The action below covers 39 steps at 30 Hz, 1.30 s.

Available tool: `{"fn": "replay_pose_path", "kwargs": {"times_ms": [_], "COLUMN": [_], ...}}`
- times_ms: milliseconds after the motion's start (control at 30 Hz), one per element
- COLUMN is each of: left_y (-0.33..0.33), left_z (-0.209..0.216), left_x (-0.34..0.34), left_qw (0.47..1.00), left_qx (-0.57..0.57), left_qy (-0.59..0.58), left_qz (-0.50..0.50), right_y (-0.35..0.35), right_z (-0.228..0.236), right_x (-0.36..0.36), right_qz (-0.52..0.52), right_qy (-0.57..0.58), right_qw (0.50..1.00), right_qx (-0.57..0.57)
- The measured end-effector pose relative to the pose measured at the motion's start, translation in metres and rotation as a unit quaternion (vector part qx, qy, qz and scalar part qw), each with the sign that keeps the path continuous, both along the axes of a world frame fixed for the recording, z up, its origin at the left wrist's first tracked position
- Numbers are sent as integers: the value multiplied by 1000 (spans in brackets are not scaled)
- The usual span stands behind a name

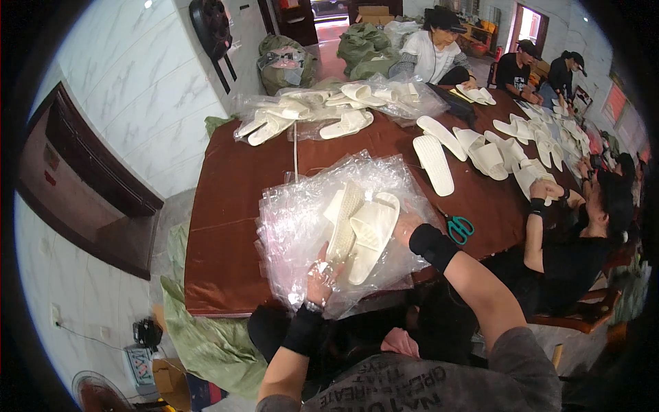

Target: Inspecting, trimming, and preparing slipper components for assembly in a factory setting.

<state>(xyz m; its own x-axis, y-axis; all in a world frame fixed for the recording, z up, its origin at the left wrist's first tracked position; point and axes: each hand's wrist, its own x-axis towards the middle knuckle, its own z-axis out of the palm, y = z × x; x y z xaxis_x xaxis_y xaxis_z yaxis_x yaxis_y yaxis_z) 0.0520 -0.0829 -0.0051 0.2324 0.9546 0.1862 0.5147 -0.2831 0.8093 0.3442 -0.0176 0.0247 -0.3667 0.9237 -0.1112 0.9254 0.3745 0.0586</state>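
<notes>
A pair of cream slippers (371, 237) lies tilted on a thick stack of clear plastic bags (292, 226) at the table's near side. My left hand (321, 280) is closed around the heel end of the left slipper (338, 237), with clear film glinting over the fingers. Against the right slipper's outer edge is my right hand (408, 225). Its fingers are mostly hidden by film and the slipper, so their grip does not show. Black bands cover both wrists.
Teal-handled scissors (458, 229) lie right of my right hand on the brown-covered table (223, 233). Loose slippers (434, 165) spread to the right; bagged slippers (347, 123) lie along the far edge. A co-worker's hand (546, 190) handles slippers at right; more people sit beyond.
</notes>
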Motion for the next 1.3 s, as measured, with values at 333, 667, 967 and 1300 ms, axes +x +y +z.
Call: {"fn": "replay_pose_path", "kwargs": {"times_ms": [333,667,967,1300], "left_y": [24,15,-47,-52], "left_z": [7,64,54,11], "left_x": [-30,-143,-322,-263], "left_qw": [927,958,928,898], "left_qx": [-108,-120,-16,78], "left_qy": [-358,-249,-286,239], "left_qz": [9,74,236,362], "right_y": [-18,-33,-34,-28], "right_z": [24,-44,-54,-46], "right_x": [73,17,11,21], "right_qz": [-297,-124,-166,-155], "right_qy": [362,139,159,308], "right_qw": [864,982,973,934], "right_qx": [187,-11,17,91]}}
